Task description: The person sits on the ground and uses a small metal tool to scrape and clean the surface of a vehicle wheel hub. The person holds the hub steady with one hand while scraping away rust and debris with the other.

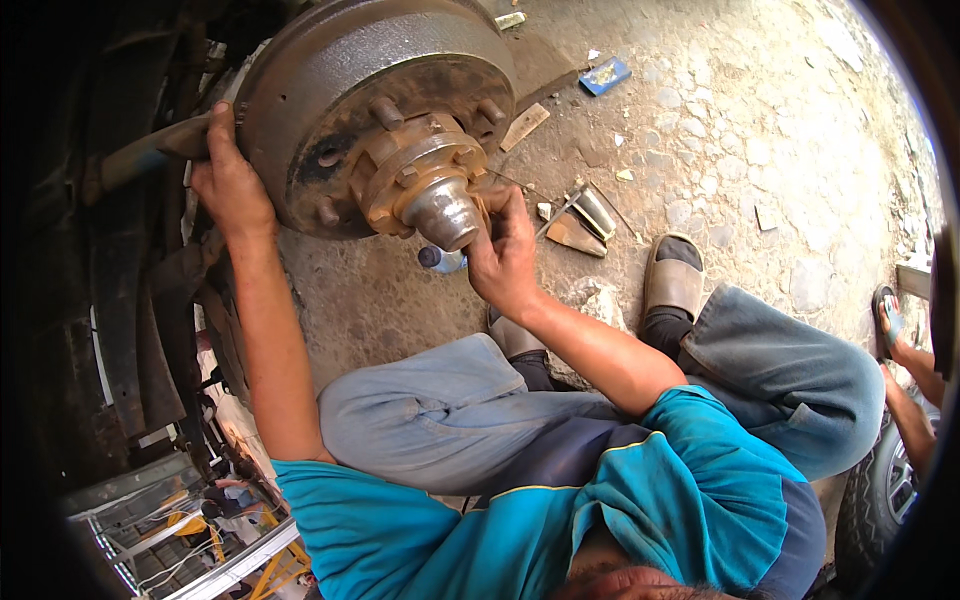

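Note:
A large brake drum with a dark, worn face and bare wheel studs stands at the upper left. From its middle sticks out a rusty wheel hub, ringed with bolts and ending in a shiny metal cap. My left hand grips the drum's left edge, its fingers partly hidden behind it. My right hand is closed against the right side of the hub, by the cap. Its fingertips are partly hidden, and I cannot make out any separate part in them.
Beyond my right hand, several hand tools lie on the stony ground near a blue box. A bottle lies under the hub. Dark vehicle metalwork fills the left. Another person's legs and a tyre show at right.

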A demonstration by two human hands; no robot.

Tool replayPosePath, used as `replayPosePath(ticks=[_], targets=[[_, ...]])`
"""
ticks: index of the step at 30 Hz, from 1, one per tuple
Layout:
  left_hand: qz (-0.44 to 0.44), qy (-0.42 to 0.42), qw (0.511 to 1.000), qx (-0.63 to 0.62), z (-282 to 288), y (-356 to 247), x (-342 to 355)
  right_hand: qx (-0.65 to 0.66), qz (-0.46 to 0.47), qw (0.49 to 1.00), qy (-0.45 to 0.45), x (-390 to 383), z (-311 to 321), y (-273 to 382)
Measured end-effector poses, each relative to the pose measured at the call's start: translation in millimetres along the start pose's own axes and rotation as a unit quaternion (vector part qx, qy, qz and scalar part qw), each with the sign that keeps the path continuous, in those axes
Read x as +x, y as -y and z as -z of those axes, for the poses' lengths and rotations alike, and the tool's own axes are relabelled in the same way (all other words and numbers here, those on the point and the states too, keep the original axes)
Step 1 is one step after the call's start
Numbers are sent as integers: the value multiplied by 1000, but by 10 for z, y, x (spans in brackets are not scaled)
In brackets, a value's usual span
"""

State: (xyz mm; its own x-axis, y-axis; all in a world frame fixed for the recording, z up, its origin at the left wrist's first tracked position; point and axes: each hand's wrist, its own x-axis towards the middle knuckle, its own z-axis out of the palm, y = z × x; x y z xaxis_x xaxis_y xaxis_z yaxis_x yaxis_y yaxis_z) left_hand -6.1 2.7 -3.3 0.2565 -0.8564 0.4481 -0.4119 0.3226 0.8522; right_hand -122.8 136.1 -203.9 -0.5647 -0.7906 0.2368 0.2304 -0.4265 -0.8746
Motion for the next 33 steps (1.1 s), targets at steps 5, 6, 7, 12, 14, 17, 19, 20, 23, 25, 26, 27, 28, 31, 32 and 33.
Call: replayPosePath(ticks=[5, 6, 7, 12, 14, 17, 19, 20, 23, 25, 26, 27, 28, 31, 32, 33], targets=[[-19, -7, 1000, 4, 39, 21, 11, 57, -50, 997, -11, 100, 28, 84], [-15, -4, 1000, 7, 43, 27, -10, 33, -47, 998, 1, 59, 32, 83], [-16, -1, 1000, 7, 27, 17, -11, 10, -41, 999, 13, 42, 27, 78], [-11, 4, 1000, 3, 62, 20, 3, 87, -45, 995, -21, 148, 1, 122], [-8, -1, 1000, 21, 20, -29, -6, 4, -35, 999, 14, 62, 37, 38], [-11, 6, 1000, 1, 33, 62, 30, 50, -67, 997, 4, -1, 10, 21], [-8, -3, 1000, 12, 35, 36, 27, 87, -79, 993, -9, 72, 36, 36], [-5, -8, 1000, 19, 43, 22, 14, 99, -76, 992, -15, 85, 2, 95], [-7, 8, 1000, 15, 55, 41, 31, 50, -60, 997, -1, -6, -41, 38], [-8, 8, 1000, 1, 43, 51, 9, 78, -92, 993, -1, 13, 4, 41], [-8, 7, 1000, -5, 48, 54, 1, 71, -93, 993, 1, 44, 39, 43], [-19, 5, 1000, -1, 50, 50, 11, 64, -94, 994, 3, 74, 49, 43], [-29, 2, 1000, 1, 40, 47, 17, 78, -66, 995, -9, 94, 11, 49], [-28, 2, 1000, 12, 36, 64, 17, 1, -56, 998, 12, -14, 16, 20], [-23, 3, 1000, 16, 28, 64, 26, 44, -57, 997, 3, 8, 0, -5], [-23, 4, 1000, 10, 10, 42, 31, 58, -61, 996, -1, 43, 12, -22]])
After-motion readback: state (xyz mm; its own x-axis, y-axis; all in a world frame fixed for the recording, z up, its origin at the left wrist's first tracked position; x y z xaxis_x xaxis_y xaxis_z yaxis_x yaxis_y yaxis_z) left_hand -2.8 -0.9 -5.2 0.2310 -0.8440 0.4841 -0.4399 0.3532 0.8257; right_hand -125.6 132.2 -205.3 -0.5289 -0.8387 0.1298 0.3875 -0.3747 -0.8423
